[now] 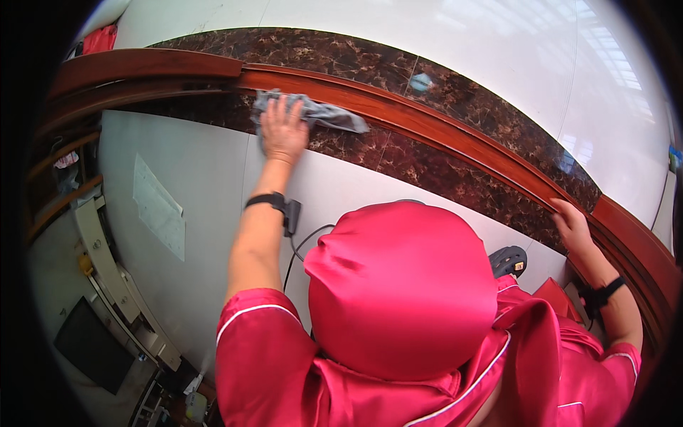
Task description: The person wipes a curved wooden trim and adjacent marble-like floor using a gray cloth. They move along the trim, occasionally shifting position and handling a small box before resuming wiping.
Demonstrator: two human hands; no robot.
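My left hand (284,131) presses on a crumpled grey cloth (341,118), fingers stretched over it. The cloth lies against the edge of a long reddish-brown wooden frame rail (427,118) and over the dark marbled stone strip (368,147) beside it, with one end trailing to the right. My right hand (576,227) is at the right part of the wooden rail, its fingers touching the edge; no loose object shows in it. Black straps with small devices are on both forearms.
Pale glossy tiles (480,42) lie beyond the rail. On the near side are a paper sheet (159,205) on a pale surface, a dark clog (508,261), a red object (557,299) and a black cable (291,267). White drawers (98,245) stand at the left.
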